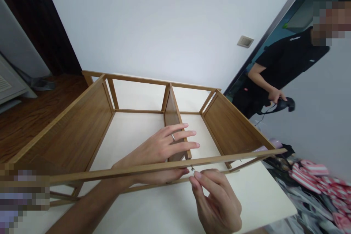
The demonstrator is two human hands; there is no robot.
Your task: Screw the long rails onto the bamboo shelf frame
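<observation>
My right hand (219, 201) pinches a small silver screw (192, 170) between thumb and fingertips. The screw's upper end is at the front wooden rail (137, 169), close to where the middle divider panel (172, 108) meets it. Behind that rail, my left hand (161, 144), with a ring on one finger, has its fingers stretched apart across the divider's front end. Its thumb shows below the rail, which hides part of the palm. Both hands are at a brown wooden frame with a left side panel (90, 124) and a right side panel (233, 124).
The frame rests on a white tabletop (263, 193) against a white wall (159, 22). To the right stands a person in black (287, 62), holding a dark device (285, 104). Clothes, some red-and-white striped (309, 175), are heaped at lower right. Wooden flooring (41, 113) shows at left.
</observation>
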